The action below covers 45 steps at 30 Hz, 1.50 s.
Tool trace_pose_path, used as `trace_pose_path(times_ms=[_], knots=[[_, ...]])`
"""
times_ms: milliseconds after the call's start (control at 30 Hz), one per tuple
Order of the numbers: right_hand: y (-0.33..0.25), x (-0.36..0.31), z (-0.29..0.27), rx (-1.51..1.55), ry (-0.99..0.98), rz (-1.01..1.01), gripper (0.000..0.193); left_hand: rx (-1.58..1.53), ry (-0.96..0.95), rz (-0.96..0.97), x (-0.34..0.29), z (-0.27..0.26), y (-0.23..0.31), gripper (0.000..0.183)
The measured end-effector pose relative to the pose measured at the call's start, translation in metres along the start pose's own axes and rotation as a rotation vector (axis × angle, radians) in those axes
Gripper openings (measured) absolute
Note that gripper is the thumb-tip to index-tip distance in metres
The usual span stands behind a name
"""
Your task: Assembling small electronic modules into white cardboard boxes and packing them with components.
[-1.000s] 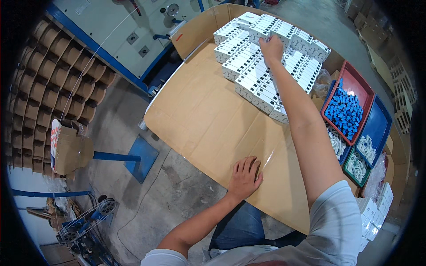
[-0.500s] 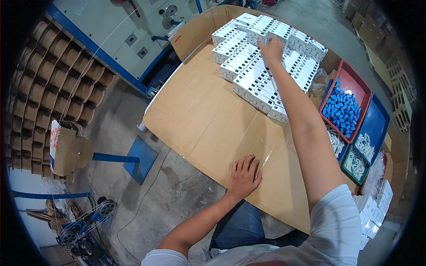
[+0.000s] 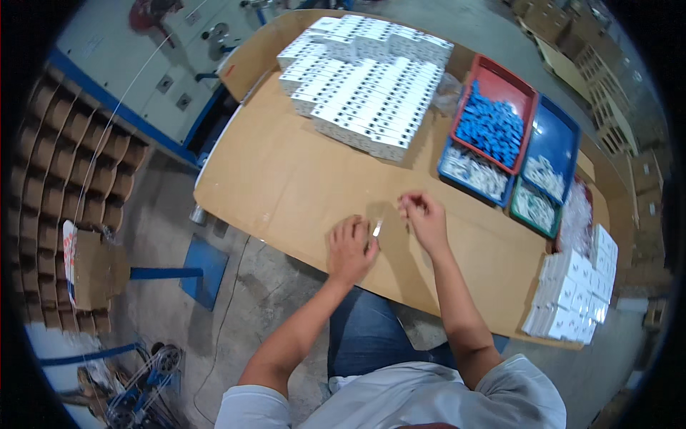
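Note:
My left hand (image 3: pixel 349 248) rests palm down on the cardboard-covered table (image 3: pixel 261 175), fingers outstretched, near its front edge. A small shiny strip (image 3: pixel 376 227) lies on the cardboard just beside its fingertips. To the right, my right hand (image 3: pixel 427 220) is raised a little over the cardboard with the fingers curled into a pinch. Whatever lies between those fingertips, if anything, is too small and blurred to make out. Beyond both hands stand rows of small white boxes (image 3: pixel 371 100), packed side by side, with a second layer along the back.
On the right a red tray (image 3: pixel 532 93) holds blue parts (image 3: pixel 493 125). Blue trays (image 3: pixel 561 129) and a green tray (image 3: pixel 525 220) carry white pieces. Stacked white boxes (image 3: pixel 572 300) stand at the right edge. A cardboard rim curves around the back. Machinery (image 3: pixel 139 382) stands left.
My right hand has come back from the white boxes to near my left hand, its fingers still curled. The view has shifted, so the boxes and trays appear farther left.

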State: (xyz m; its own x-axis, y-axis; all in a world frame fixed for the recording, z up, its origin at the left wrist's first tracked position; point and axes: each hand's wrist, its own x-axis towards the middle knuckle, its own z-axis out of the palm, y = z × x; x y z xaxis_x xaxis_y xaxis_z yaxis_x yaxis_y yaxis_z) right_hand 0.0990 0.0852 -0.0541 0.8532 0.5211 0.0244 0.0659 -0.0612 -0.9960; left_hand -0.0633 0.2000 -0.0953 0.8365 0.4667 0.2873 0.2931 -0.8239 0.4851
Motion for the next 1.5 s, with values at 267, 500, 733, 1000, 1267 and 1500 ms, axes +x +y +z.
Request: trace_pose_path(times_ms=[267,500,733,1000,1267,1500], knots=[[0.028,-0.159,-0.122,0.053,0.093,0.303,0.012,0.031,0.07,0.06,-0.011,0.004,-0.007,0.044],[0.047,-0.235,-0.185,0.049,0.215,0.302,0.013,-0.183,0.133,-0.015,-0.007,0.014,-0.014,0.042],[0.061,-0.277,-0.197,0.055,0.193,0.248,0.014,-0.517,0.171,-0.099,-0.018,0.026,-0.019,0.034],[0.035,-0.291,-0.209,0.037,0.295,0.173,0.019,-0.416,0.003,0.312,-0.116,0.046,0.113,0.039],[0.0,-0.307,-0.261,-0.003,0.532,0.0,0.015,-0.747,-0.018,0.038,-0.108,0.058,0.09,0.025],[-0.029,-0.318,-0.378,-0.19,0.992,-0.136,0.013,-0.666,-0.155,-0.069,-0.1,0.062,0.095,0.016]])
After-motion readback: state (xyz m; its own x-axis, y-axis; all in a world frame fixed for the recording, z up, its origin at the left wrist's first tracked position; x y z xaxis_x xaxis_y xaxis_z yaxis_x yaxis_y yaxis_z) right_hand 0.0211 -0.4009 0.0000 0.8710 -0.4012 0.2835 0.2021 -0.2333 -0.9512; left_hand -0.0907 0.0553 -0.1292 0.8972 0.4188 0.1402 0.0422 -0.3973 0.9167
